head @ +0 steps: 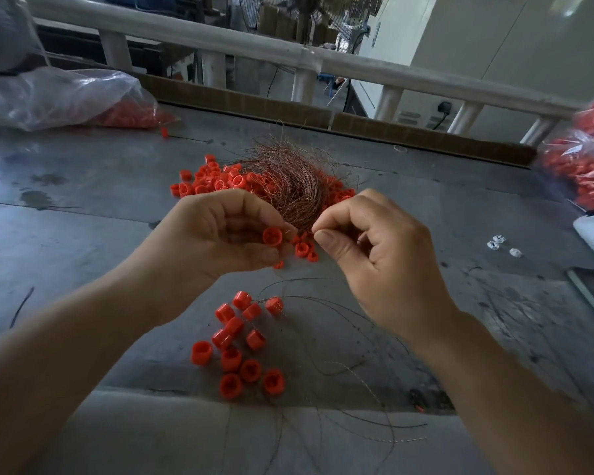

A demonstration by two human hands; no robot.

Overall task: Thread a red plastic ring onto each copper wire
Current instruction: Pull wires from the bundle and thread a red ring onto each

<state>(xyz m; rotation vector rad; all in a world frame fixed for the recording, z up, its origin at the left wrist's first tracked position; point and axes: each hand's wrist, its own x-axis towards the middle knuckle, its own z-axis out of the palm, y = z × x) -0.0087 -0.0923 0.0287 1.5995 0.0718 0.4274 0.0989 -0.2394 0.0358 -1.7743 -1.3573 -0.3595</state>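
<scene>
Left hand (pixel 220 234) pinches one red ring (pixel 272 236) between thumb and fingers; the right hand (pixel 374 248), the nearer to the copper wire bundle (pixel 292 190), pinches what appears to be a strand end just right of the ring, not yet in it. The strands run away toward the far edge, so the tip probably must turn leftward into the ring. Loose rings (pixel 206 181) lie behind and wired rings (pixel 241 347) toward the near edge of the grey tabletop (pixel 83 186), with bags of rings (pixel 66 97) at its far-left corner and right edge, and a railing (pixel 186 32) beyond.

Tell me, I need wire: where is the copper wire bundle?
Head view, centre: the copper wire bundle lies on the far red ring pile, near end between left hand and right hand.
</scene>
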